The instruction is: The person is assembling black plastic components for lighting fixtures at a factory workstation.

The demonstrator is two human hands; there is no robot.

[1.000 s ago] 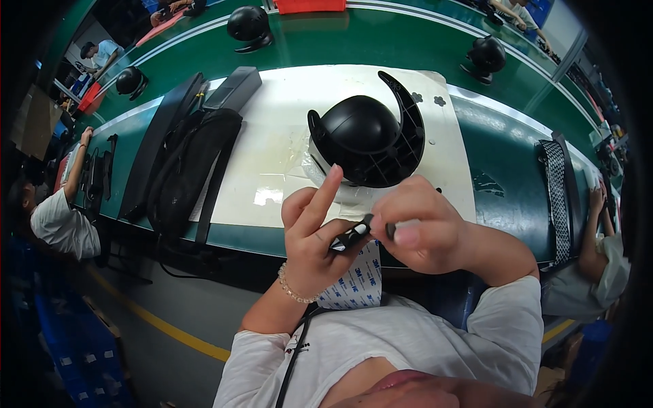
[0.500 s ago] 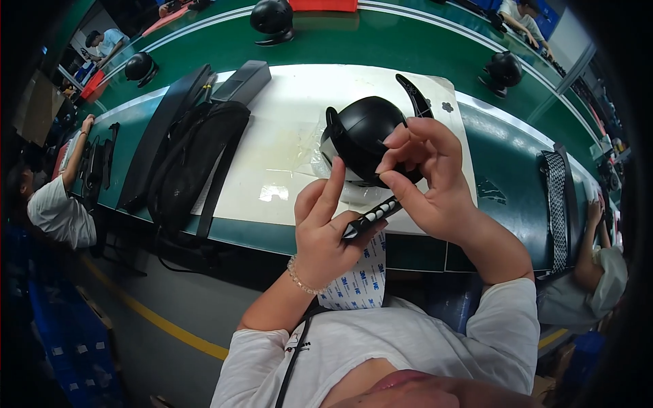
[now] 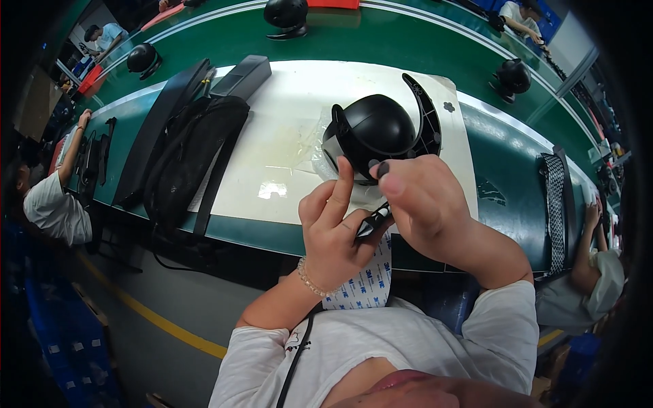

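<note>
My left hand is closed on a narrow black strip with white oval spots, its index finger raised. Below that hand hangs a white backing sheet with repeated blue print; how it is held is hidden. My right hand is beside the strip, turned with the thumb forward. A small dark pad shows at its fingertips. Just beyond both hands, a glossy black helmet-like shell rests on clear bubble wrap. A curved black frame piece stands against its right side.
A white mat covers the green bench. To the left lie a black mesh bag and a long grey box. Similar black shells stand on the far green surface. Co-workers sit at left and right.
My right hand has turned over and dropped toward the strip, its thumb now forward, uncovering more of the curved frame piece. My left hand keeps its hold on the strip. The view has shifted slightly.
</note>
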